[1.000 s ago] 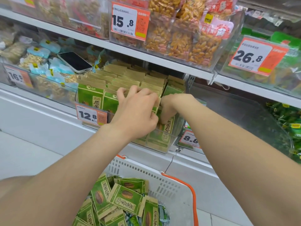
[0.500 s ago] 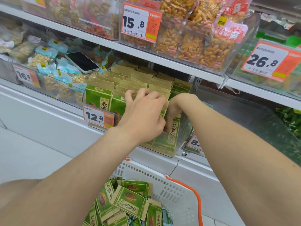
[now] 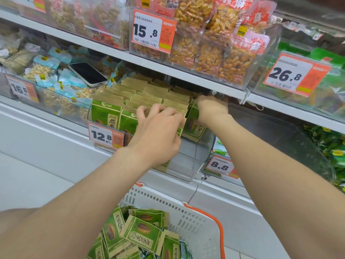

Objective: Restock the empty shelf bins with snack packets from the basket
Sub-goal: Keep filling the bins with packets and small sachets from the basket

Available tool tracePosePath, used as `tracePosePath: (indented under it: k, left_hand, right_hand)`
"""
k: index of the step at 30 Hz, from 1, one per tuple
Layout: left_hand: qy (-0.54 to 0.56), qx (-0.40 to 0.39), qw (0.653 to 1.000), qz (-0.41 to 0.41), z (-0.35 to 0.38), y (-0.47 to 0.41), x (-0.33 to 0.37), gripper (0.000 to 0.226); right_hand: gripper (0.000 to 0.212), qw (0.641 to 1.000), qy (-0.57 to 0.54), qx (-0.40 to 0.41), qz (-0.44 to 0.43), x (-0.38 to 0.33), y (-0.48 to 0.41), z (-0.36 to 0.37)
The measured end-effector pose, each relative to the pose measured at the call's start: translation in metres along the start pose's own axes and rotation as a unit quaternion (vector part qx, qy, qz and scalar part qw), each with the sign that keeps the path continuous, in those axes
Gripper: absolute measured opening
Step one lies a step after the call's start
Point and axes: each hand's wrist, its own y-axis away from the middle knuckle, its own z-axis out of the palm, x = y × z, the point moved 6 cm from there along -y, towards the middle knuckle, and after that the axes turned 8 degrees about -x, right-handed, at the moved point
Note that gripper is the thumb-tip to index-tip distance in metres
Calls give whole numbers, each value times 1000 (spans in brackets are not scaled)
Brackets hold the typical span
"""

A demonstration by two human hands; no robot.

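Note:
A clear shelf bin (image 3: 188, 161) with a 12.8 price tag (image 3: 106, 136) holds several rows of upright green snack packets (image 3: 108, 113) with tan tops. My left hand (image 3: 158, 128) lies over the front packets, its fingers curled onto their tops. My right hand (image 3: 211, 109) grips the top of a green packet (image 3: 194, 126) at the bin's right end, lifted and tilted. Below, a white basket (image 3: 190, 219) with an orange handle (image 3: 218, 227) holds several loose green packets (image 3: 141, 232).
A phone (image 3: 87, 73) lies on pale blue nut packs in the bin to the left. An upper shelf (image 3: 186, 79) carries bins of orange snack bags just above my hands. To the right sits a clear bin (image 3: 276, 135) tagged 8.8, with green candies beyond it.
My right hand has risen towards the back of the bin, lifting its packet out of the front row. My left hand has stayed on the front packets. The view has shifted slightly.

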Motion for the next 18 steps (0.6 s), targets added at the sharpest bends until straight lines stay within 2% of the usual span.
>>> tracePosePath:
  k: [8,15,18]
  left_hand:
    - [1,-2,1000,5,2,-3,2,27]
    - [5,-4,1000,7,4,-5,1,26]
    - [4,-6,1000,7,4,-5,1,28]
  right_hand:
    - [89,991,-32,-128,-14,2,-16,18]
    - [74,988,-96,-117,-32,10,-22,18]
    - [74,987,-102,-114,-44,11,-23,18]
